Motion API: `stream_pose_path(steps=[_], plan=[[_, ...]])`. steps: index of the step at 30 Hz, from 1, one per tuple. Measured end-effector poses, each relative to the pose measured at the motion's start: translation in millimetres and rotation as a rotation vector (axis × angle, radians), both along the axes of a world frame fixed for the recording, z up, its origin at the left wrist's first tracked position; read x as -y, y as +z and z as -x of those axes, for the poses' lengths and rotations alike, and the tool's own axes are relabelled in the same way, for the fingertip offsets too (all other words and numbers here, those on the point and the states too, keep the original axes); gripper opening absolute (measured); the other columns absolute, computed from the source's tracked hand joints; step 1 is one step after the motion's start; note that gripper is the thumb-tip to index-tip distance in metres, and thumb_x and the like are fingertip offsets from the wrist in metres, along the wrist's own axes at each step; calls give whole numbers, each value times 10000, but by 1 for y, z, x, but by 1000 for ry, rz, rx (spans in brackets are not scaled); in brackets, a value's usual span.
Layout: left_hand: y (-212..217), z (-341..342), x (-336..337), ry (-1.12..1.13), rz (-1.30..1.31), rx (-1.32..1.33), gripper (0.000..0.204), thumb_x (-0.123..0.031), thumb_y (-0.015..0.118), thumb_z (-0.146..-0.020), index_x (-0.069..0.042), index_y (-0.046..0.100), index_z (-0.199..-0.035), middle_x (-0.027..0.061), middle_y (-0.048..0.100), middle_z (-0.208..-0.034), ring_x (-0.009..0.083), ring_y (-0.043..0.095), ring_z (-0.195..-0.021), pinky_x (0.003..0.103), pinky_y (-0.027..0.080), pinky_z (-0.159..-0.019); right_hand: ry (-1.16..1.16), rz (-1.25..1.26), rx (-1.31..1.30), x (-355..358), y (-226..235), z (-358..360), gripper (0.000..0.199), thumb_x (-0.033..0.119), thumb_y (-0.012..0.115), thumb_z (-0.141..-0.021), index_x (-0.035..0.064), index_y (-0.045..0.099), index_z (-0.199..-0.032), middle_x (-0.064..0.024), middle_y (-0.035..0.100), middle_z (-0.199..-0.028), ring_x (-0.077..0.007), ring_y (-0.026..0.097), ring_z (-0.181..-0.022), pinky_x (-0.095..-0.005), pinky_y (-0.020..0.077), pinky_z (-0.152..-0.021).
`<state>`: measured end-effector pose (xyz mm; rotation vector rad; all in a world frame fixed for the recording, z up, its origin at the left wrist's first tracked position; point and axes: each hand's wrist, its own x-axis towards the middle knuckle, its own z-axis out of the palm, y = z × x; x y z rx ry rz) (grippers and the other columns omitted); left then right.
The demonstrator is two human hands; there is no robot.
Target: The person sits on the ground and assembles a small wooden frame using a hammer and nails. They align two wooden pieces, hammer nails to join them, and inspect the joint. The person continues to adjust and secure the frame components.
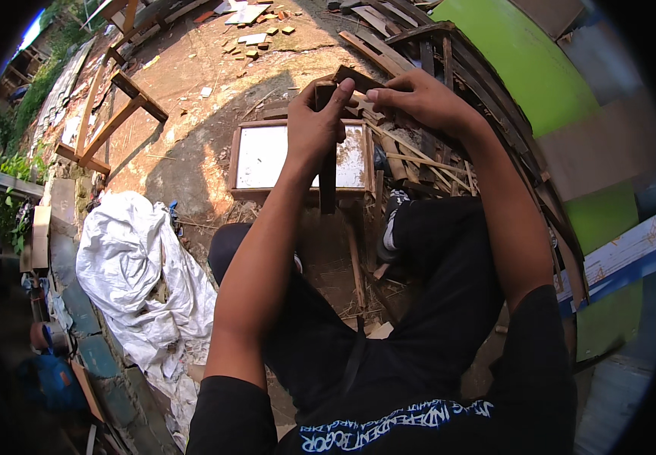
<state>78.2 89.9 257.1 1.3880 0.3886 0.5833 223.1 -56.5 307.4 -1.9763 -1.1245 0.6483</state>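
Wrapped around an upright dark wooden strip [327, 186] is my left hand [316, 125], its thumb pointing up near the strip's top end. My right hand [423, 106] pinches a second, shorter-looking wooden piece [358, 78] between thumb and fingers. The two pieces come together at an angle by my left thumb; whether they are joined there I cannot tell. Below my hands stands a low table [256, 159] with a white, dirt-specked top and a brown wooden frame. The strip's lower end hangs past the table's near edge.
A wooden frame with legs [108, 136] stands at the left, above a crumpled white cloth [134, 265]. Wood scraps and sticks [426, 163] lie right of the table, beside stacked boards and a green panel [495, 68]. Small wood blocks [252, 53] are scattered on the far ground.
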Motion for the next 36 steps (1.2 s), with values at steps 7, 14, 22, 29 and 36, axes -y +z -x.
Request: stream_pose_path(steps=[7,14,22,29,36], plan=[[13,10,7,-83,127,49,372,-400,811,-874,-45,718,-933,-3,575,-598,88,517,-480,246,363,-464,-77,64,99,18,13,31,482,441,733,-931,-40,750,-935,-23,660,-731,-71,534,-614,-256,414,-565],[17,14,22,-40,93,170,314,-310,815,-893,-20,695,-894,4,600,-648,91,534,-518,257,411,-490,-141,26,218,40,24,46,589,554,736,-899,-19,781,-1031,-117,738,-832,-160,689,-815,-324,539,-761],[19,12,11,316,107,290,282,-302,764,-942,-48,678,-856,16,605,-680,102,530,-553,261,400,-513,-385,-324,-101,77,-26,9,197,151,740,-957,-20,751,-1052,-48,718,-849,-100,651,-762,-261,534,-705],[14,14,3,295,-58,119,287,-322,737,-953,-43,697,-896,-5,581,-695,75,504,-591,236,386,-549,-825,-105,-681,199,-251,35,246,27,507,-1047,-42,581,-1271,-150,688,-947,-226,699,-808,-363,601,-717],[-1,18,-2,333,-184,-49,324,-347,738,-951,-31,668,-954,29,580,-660,105,551,-548,244,417,-519,-1297,792,-269,301,-432,105,410,239,540,-1000,-72,593,-1263,-317,660,-1210,-414,687,-1050,-495,543,-901]])
